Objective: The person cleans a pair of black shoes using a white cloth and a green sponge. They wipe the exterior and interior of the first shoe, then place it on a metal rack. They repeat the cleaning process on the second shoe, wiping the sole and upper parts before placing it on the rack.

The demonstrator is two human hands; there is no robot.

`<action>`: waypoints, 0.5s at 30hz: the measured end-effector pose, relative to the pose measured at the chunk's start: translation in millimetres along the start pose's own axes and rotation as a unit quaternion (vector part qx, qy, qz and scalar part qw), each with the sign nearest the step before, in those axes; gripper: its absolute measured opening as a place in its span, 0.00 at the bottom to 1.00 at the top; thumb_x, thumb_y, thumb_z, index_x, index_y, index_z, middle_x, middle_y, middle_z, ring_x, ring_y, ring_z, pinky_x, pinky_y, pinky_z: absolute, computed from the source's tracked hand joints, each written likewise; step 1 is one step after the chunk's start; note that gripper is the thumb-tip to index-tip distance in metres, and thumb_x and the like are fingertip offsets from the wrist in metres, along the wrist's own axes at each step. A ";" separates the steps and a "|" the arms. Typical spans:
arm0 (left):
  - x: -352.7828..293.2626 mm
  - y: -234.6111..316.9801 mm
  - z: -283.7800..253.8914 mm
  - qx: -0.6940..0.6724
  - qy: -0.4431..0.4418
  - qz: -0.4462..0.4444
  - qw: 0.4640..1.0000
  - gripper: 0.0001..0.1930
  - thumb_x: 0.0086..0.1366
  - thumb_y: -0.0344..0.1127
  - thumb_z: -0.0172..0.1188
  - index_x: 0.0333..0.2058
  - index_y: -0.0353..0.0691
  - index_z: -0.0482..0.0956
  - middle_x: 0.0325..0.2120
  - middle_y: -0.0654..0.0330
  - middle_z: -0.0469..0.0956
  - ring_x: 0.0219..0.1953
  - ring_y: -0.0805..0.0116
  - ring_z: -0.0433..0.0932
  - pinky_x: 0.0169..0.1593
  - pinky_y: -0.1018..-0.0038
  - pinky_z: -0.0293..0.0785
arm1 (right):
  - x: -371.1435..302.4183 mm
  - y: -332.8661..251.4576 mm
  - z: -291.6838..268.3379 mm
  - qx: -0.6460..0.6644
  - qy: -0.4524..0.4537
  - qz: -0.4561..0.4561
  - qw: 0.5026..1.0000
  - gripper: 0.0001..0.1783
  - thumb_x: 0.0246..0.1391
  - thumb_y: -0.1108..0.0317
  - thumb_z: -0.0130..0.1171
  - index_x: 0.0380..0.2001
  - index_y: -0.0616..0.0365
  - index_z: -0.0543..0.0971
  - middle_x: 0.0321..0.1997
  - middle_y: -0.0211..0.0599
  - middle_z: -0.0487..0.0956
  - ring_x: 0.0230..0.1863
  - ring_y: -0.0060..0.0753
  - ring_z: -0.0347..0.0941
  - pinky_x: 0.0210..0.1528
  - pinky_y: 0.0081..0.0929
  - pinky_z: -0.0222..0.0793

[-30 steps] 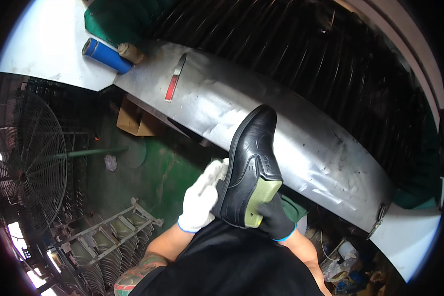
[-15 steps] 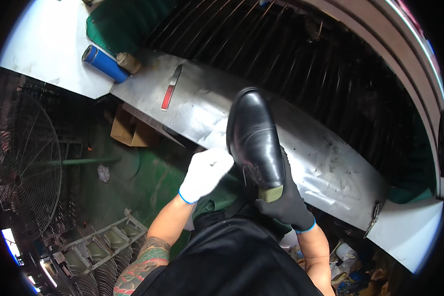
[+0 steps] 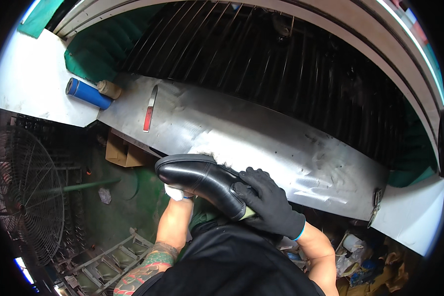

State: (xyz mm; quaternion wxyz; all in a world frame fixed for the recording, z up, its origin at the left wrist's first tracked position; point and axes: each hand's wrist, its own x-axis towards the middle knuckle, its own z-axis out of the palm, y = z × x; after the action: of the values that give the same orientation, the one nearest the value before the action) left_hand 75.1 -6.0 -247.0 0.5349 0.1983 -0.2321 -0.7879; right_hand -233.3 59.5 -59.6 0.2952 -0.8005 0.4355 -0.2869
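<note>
A glossy black leather shoe [image 3: 197,180] lies crosswise in front of me, toe to the left, with a pale green piece [image 3: 248,213] at its heel end. My right hand [image 3: 270,201], in a dark grey glove, grips the heel end, thumb on the near side and fingers along the far side. My left hand [image 3: 176,192], in a white glove, is under and behind the toe half. Only a bit of that glove and its blue-edged cuff shows; its fingers are hidden by the shoe.
A metal ledge [image 3: 261,133] curves ahead, with dark slats [image 3: 222,59] behind it. On it lie a red-handled knife [image 3: 148,117], a blue cylinder [image 3: 90,93] and a tan roll [image 3: 109,89]. At left stand a cardboard box [image 3: 119,150], a large fan [image 3: 27,197] and a metal rack [image 3: 116,259].
The shoe has turned from toe pointing away to toe pointing left, and has come nearer to me. My left hand, a closed fist beside it before, is now mostly behind it.
</note>
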 end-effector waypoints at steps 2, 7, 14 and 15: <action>5.9 5.6 29.3 0.052 0.002 0.017 0.998 0.24 0.81 0.45 0.48 0.63 0.31 0.72 0.60 0.49 0.79 0.59 0.56 0.79 0.66 0.60 0.75 | -5.2 6.6 -2.1 0.013 -0.010 0.015 1.000 0.53 0.34 0.65 0.78 0.70 0.47 0.73 0.70 0.56 0.70 0.71 0.67 0.67 0.73 0.62 0.63; 22.3 41.9 114.5 0.055 0.070 -0.004 0.996 0.26 0.80 0.49 0.48 0.63 0.33 0.70 0.56 0.48 0.79 0.59 0.52 0.78 0.68 0.55 0.73 | -9.7 23.8 -6.9 0.058 -0.012 0.013 0.998 0.54 0.33 0.63 0.79 0.70 0.51 0.72 0.72 0.54 0.69 0.75 0.68 0.62 0.77 0.61 0.57; 71.8 45.4 169.1 0.116 -0.122 0.002 0.986 0.21 0.72 0.38 0.63 0.58 0.33 0.73 0.52 0.46 0.80 0.59 0.48 0.79 0.66 0.50 0.74 | -8.7 47.0 -20.5 0.199 -0.055 0.087 0.975 0.63 0.26 0.61 0.79 0.72 0.58 0.66 0.75 0.56 0.65 0.78 0.61 0.58 0.79 0.51 0.55; 85.2 49.8 188.5 0.061 -0.137 0.011 0.989 0.19 0.72 0.39 0.61 0.55 0.32 0.74 0.48 0.44 0.81 0.57 0.44 0.79 0.65 0.46 0.75 | -6.9 42.3 -23.6 0.227 -0.060 0.126 0.964 0.63 0.26 0.61 0.79 0.72 0.58 0.66 0.75 0.56 0.65 0.78 0.61 0.58 0.79 0.49 0.55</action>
State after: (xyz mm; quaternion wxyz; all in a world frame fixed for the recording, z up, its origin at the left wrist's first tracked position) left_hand -23.0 -72.6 -70.3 0.4935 0.1180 -0.3531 -0.7860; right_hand -275.7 41.3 -75.9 0.5281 -0.6672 0.4378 -0.2903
